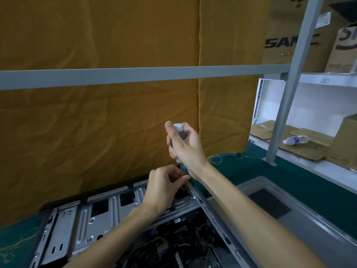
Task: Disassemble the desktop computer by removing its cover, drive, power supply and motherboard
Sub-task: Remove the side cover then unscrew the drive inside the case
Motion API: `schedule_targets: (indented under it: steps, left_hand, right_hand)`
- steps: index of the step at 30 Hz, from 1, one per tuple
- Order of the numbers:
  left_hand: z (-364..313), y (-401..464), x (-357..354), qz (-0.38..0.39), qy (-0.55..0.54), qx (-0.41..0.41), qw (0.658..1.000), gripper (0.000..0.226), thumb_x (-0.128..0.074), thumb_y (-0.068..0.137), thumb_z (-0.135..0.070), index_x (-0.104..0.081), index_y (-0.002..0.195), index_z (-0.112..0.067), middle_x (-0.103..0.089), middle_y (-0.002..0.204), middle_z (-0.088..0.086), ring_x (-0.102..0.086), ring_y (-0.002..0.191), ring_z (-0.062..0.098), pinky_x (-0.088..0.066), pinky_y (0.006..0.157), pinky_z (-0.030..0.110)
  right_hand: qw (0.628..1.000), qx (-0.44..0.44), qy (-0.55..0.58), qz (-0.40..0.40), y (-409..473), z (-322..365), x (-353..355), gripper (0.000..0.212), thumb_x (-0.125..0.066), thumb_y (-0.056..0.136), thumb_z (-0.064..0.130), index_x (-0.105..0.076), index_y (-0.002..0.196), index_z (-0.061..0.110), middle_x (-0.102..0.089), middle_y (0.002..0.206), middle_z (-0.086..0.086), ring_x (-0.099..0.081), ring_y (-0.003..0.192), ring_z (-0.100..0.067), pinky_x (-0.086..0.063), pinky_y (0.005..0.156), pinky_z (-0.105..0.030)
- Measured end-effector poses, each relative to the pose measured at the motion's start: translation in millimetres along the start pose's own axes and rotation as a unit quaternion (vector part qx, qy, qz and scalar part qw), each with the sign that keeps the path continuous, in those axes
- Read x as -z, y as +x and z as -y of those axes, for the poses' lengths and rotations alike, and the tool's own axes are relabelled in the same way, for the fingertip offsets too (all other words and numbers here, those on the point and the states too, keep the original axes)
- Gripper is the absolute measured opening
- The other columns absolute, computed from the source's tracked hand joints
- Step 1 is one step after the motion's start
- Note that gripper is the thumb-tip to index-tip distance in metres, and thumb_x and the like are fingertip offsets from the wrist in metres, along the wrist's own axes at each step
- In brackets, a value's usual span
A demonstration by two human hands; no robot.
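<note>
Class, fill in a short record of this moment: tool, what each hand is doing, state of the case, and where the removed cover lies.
tool: screwdriver, upright
right hand: grips the handle
left hand: pinches the shaft near the tip
computer case: open, cables and board showing
cover: lies right of the case on the green mat

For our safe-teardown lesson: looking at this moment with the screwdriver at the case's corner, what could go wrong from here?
1. The left hand pinches the screwdriver shaft near its tip; a slip could jab those fingers.
2. A freed screw could drop into the open case among the cables.
3. The removed cover lies close beside the right forearm and could get knocked.
</note>
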State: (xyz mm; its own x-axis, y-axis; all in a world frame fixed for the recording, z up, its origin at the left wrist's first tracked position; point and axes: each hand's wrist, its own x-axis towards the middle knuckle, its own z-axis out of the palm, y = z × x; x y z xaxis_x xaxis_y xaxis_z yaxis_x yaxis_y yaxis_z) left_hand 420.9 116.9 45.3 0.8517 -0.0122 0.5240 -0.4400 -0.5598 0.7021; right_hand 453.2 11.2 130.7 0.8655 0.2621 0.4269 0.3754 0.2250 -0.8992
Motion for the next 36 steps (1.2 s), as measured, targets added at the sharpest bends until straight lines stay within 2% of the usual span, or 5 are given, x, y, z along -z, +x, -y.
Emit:
schedule_targets:
  steps: [5,18,24,30,36]
  left_hand:
    - [2.0,-4.3,3.1,0.051,-0.035,-0.012,0.998,0.017,-0.064,0.099,-0.016,-0.073,0.112,-0.022,-0.075,0.099,-0.016,-0.07,0.096,0.001,-0.055,0.084,0.019]
    - [3.2,-2.5,2.5,0.067,-0.066,-0.012,0.995,0.019,-0.064,0.099,-0.013,-0.074,0.104,-0.028,-0.076,0.097,-0.017,-0.071,0.094,0.003,-0.055,0.083,0.016]
    - [3.4,-1.9,1.7,0.024,-0.086,-0.004,0.996,0.009,-0.072,0.094,-0.016,-0.077,0.095,-0.024,-0.077,0.089,-0.015,-0.073,0.084,0.002,-0.055,0.076,0.015]
    - [3.3,-2.5,2.5,0.075,-0.075,0.001,0.994,0.019,-0.061,0.101,-0.012,-0.075,0.107,-0.024,-0.076,0.096,-0.015,-0.072,0.093,0.003,-0.056,0.083,0.018]
    - [1.5,-1.9,3.1,0.038,-0.075,0.006,0.996,0.009,-0.071,0.095,-0.018,-0.078,0.097,-0.022,-0.077,0.087,-0.013,-0.073,0.084,0.004,-0.06,0.08,0.027]
  right_hand:
    - [1.0,-0.022,0.013,0.003,5.1,-0.8,8.8,0.057,-0.052,0.089,0.066,-0.073,0.094,0.014,-0.06,0.07,0.0,-0.056,0.063,-0.013,-0.051,0.061,-0.028]
    - [1.0,0.007,0.022,-0.018,0.3,-6.6,1.3,0.06,-0.042,0.093,0.066,-0.073,0.089,0.015,-0.057,0.064,-0.001,-0.052,0.054,-0.011,-0.046,0.054,-0.026]
    - [0.996,0.05,0.04,-0.064,-3.9,-12.0,-0.8,0.049,-0.073,0.086,0.054,-0.054,0.093,0.01,-0.055,0.069,-0.003,-0.048,0.05,-0.014,-0.041,0.048,-0.027]
    - [0.999,0.002,0.022,-0.039,-2.8,-11.2,6.5,0.064,-0.034,0.103,0.058,-0.073,0.104,0.008,-0.06,0.067,-0.002,-0.054,0.057,-0.011,-0.047,0.057,-0.025]
    - [0.996,0.062,-0.005,-0.068,-4.4,-14.4,6.3,0.036,-0.067,0.095,0.045,-0.053,0.096,0.012,-0.06,0.071,-0.002,-0.053,0.053,-0.012,-0.046,0.052,-0.024]
